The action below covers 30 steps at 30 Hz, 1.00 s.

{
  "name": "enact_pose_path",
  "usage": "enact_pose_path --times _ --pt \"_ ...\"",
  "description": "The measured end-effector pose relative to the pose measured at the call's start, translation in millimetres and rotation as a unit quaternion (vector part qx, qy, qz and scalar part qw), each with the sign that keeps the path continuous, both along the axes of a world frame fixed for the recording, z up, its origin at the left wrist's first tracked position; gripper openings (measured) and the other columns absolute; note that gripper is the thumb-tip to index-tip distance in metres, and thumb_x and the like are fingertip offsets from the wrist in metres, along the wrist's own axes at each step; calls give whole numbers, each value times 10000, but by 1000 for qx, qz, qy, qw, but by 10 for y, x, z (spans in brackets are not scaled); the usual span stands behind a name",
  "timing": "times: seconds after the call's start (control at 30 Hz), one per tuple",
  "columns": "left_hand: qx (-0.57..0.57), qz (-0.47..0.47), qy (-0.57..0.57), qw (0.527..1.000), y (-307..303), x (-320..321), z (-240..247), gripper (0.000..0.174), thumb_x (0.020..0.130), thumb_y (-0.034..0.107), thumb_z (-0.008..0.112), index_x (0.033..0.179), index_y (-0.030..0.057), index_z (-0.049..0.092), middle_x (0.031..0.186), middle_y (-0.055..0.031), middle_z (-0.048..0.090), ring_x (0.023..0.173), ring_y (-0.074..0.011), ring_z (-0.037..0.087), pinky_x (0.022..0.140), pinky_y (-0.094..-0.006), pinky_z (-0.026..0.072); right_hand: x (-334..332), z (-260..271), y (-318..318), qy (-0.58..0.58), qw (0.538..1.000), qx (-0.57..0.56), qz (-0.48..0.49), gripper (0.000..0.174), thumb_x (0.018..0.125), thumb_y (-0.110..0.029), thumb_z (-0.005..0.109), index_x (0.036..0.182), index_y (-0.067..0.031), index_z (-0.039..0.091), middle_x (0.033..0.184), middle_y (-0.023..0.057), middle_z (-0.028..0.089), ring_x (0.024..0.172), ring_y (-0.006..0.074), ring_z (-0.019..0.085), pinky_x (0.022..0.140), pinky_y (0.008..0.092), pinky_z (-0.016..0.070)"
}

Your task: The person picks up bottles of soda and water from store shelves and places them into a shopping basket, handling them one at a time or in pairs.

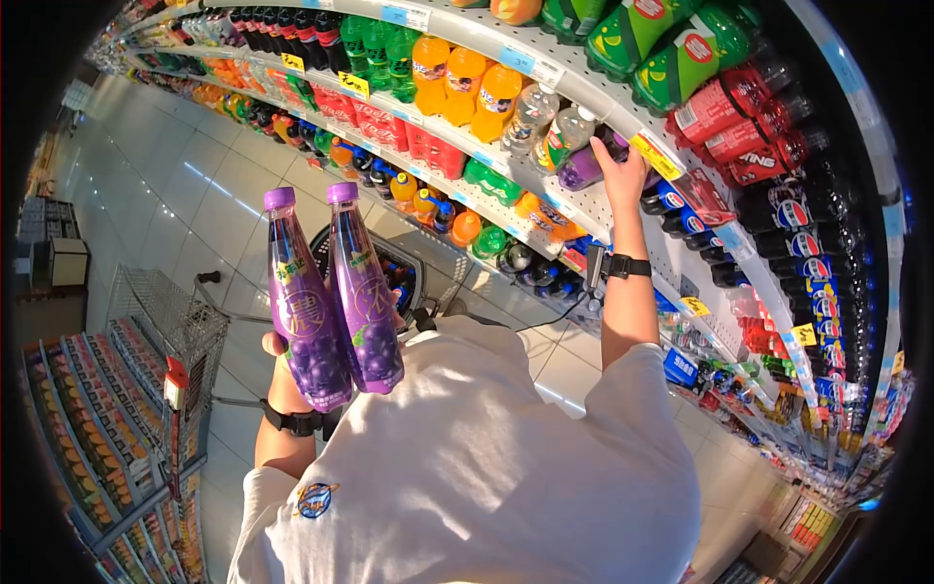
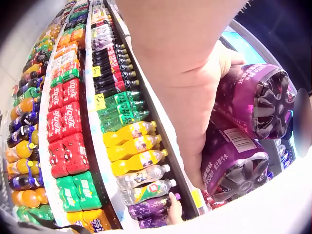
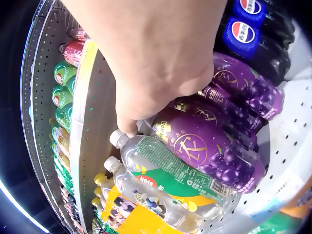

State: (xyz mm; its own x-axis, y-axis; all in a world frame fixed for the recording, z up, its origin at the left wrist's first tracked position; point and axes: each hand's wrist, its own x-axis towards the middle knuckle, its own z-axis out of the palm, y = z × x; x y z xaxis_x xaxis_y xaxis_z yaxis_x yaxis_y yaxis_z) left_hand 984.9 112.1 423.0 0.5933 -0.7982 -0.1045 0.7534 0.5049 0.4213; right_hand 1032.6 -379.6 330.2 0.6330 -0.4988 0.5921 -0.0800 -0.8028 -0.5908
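Note:
My left hand (image 2: 195, 97) holds two purple grape soda bottles (image 1: 309, 311) side by side, upright in front of my chest, purple caps on top. In the left wrist view their dark ridged bases (image 2: 239, 178) face the camera. My right hand (image 1: 623, 175) reaches to the shelf, at the neck of another purple grape soda bottle (image 3: 200, 151), its thumb on one side. That bottle's cap is hidden behind the hand in the right wrist view. More purple bottles (image 3: 239, 83) lie behind it. Beside it, a clear bottle with a green label (image 3: 170, 165) has its white cap near my fingertip.
Orange soda bottles (image 1: 465, 83) and cola bottles (image 1: 302, 39) line the same shelf leftward. Pepsi bottles (image 1: 793, 243) stand at the right. A shelf edge with a yellow price tag (image 1: 657, 156) runs above my right hand. A wire shopping cart (image 1: 156, 321) stands on the tiled floor.

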Motion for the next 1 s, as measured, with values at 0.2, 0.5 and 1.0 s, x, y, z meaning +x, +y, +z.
enact_pose_path --times 0.2,0.5,1.0 --pt "31 61 -8 998 6 -47 96 1447 445 611 886 1502 38 81 1278 -268 515 1119 -418 570 937 -560 499 101 -4 -160 9 995 68 78 508 784 -277 770 1187 -14 608 1210 163 616 1130 316 558 1000 395 381" --pt "19 71 -25 997 27 -28 102 1409 466 613 872 1505 59 100 1310 -263 491 1143 -414 557 958 -557 482 192 109 -176 6 977 147 152 500 833 -213 741 1232 26 559 1243 145 594 1143 271 540 1018 373 363" --pt "14 62 -48 997 51 -37 124 1346 499 616 850 1511 94 131 1362 -254 449 1182 -407 536 994 -551 454 209 -144 -188 -166 962 169 139 273 863 -11 611 1129 48 602 1154 126 635 1075 232 580 984 352 399"
